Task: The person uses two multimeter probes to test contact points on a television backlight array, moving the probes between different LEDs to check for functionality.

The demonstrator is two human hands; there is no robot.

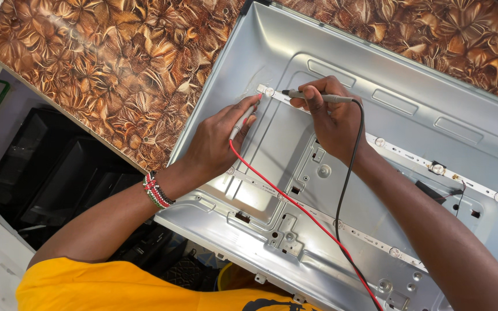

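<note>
Grey probes [318, 96] touch LED strip [410, 158]

head camera, looking steeply down, close

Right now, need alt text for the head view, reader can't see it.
Two bare hands press probes to the end of a white LED strip inside a metal panel tray: left hand holds the red-wired probe, right hand the black-wired probe.

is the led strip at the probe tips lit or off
Off: the LED strip shows no glow at the lenses, though both probes touch its end.
</note>
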